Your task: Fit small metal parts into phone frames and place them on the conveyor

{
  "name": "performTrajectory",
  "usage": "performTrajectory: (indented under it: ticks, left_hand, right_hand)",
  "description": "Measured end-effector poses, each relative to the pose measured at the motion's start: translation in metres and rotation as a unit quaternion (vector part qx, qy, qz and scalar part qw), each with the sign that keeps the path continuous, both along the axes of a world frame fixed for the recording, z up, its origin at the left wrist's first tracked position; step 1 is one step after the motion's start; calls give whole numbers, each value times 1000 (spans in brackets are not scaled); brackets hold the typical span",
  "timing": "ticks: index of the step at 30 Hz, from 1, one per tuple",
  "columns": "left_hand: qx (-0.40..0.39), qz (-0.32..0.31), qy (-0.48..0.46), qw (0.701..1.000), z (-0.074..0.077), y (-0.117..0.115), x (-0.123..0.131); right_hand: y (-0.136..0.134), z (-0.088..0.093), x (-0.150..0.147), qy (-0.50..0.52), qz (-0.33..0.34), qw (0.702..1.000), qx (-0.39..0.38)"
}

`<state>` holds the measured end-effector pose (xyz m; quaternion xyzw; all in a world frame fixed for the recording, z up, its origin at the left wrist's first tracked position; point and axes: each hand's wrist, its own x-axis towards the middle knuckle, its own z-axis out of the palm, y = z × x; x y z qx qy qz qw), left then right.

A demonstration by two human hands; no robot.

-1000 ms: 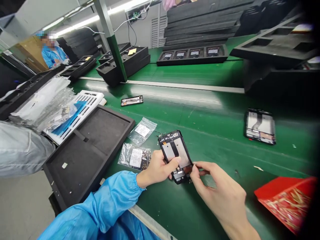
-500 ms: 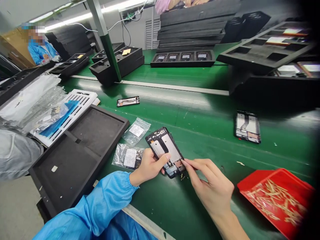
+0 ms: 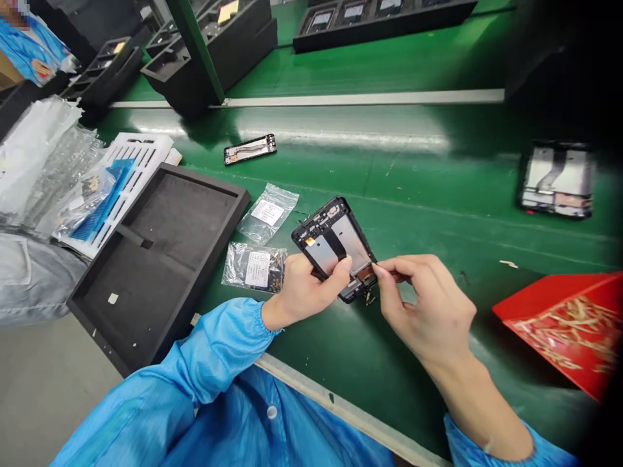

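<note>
The fingers of my left hand (image 3: 304,290) that run beneath the flat black phone frame with silver inner plates (image 3: 348,240) are hidden from me, and my thumb covers part of its face. The shiny red open container of thin tan strips (image 3: 528,295) fades into darkness at its right side. My left hand is clamped on the frame, holding it tilted above the smooth green worktop (image 3: 413,214), near a clear plastic bag with a white label (image 3: 233,266). My right hand (image 3: 431,311) has thumb and forefinger together at the frame's lower right edge; whatever lies between them is too small to tell.
</note>
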<state>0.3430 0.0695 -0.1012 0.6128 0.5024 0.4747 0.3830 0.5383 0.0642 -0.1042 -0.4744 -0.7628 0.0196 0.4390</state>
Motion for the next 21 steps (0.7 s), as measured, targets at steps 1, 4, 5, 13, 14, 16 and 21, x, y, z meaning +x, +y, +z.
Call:
performTrajectory:
  ticks: [1, 4, 5, 13, 14, 16, 21]
  left_hand:
    - [13, 2, 8, 1000, 1, 0, 0]
    - [29, 2, 15, 999, 4, 1, 1]
    - [34, -2, 18, 999, 4, 2, 1]
    - [99, -18, 18, 995, 1, 6, -1]
    - [108, -21, 13, 994, 1, 7, -1]
    - [113, -24, 9, 993, 0, 8, -1]
    - [134, -31, 27, 990, 2, 10, -2]
  right_hand:
    - [0, 0, 0, 17, 1, 1000, -22]
    - [0, 2, -1, 83, 16, 992, -91]
    - [-1, 2, 0, 106, 24, 987, -116]
    - [-1, 5, 4, 222, 70, 941, -246]
    - [-1, 5, 5, 231, 74, 935, -259]
    - [-1, 6, 7, 243, 81, 926, -276]
    - [1, 5, 11, 278, 96, 900, -323]
